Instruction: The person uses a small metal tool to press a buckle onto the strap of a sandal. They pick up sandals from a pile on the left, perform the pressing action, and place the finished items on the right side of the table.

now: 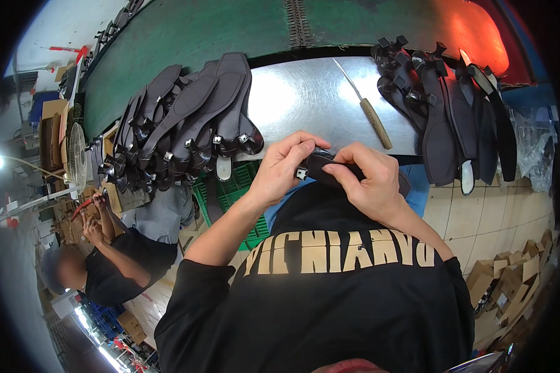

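Close to my body, at the near edge of a metal-topped bench [292,93], both hands grip one dark shoe sole [339,169]. My left hand [286,165] pinches its glossy black heel end, where a small pale square shows. The fingers of my right hand [373,177] wrap around its flat part, with the thumb pressed on top. Beyond my right hand an awl [374,123] with a wooden handle lies on the metal. A pile of similar soles [186,105] with shiny black heels sits to the left of my hands.
More heeled soles [442,124] hang over the bench's right side. Behind the metal runs a green belt [230,31] with a laced seam, lit red at right. Below left are a green crate [249,214] and a co-worker [124,261]. Cardboard boxes [510,286] stand at lower right.
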`<state>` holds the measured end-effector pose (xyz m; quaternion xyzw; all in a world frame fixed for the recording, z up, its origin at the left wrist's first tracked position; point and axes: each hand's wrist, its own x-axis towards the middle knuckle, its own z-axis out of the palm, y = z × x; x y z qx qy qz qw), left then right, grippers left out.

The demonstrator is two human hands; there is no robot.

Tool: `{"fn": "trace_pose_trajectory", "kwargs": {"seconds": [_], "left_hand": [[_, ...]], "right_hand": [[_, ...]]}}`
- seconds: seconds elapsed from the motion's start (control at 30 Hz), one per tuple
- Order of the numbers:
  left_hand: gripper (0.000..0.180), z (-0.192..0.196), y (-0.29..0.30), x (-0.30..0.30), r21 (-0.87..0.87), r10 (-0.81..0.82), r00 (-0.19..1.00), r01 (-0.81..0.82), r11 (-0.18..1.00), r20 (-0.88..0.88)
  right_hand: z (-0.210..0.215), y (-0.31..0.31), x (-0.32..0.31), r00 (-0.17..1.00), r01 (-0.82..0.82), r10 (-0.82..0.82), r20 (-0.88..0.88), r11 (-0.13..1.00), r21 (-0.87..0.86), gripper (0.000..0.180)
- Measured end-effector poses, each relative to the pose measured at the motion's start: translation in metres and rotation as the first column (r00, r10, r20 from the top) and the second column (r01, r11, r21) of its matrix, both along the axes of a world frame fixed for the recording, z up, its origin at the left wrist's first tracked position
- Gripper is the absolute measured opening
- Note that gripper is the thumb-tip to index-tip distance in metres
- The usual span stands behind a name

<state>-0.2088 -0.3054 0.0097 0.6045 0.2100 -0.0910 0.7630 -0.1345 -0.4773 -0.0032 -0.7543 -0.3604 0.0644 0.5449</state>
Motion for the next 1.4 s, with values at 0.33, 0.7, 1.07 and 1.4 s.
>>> {"fn": "trace_pose_trajectory", "kwargs": {"seconds": [0.33,0.7,1.07,1.4], "left_hand": [[0.020,0.000,-0.001,-0.005,0.105,-0.064,0.997,0.067,0.992,-0.033],[0.010,-0.013,-0.004,-0.008,-0.006,0.054,0.999,-0.054,0.999,0.010],[0.012,-0.011,0.007,-0.008,-0.028,0.010,1.000,-0.010,1.000,0.002],[0.038,0.011,0.041,-0.024,-0.214,0.490,0.868,-0.465,0.859,0.079]], "right_hand": [[-0.006,-0.004,-0.001,0.999,0.017,-0.018,-0.045,0.999,-0.032,0.018],[-0.004,-0.006,0.001,0.998,-0.017,0.015,-0.069,0.999,-0.032,0.019],[0.010,-0.005,0.013,0.871,-0.220,0.175,-0.459,0.974,-0.045,0.016],[0.004,0.007,0.075,0.887,0.280,-0.302,0.348,0.953,0.114,0.027]]}}
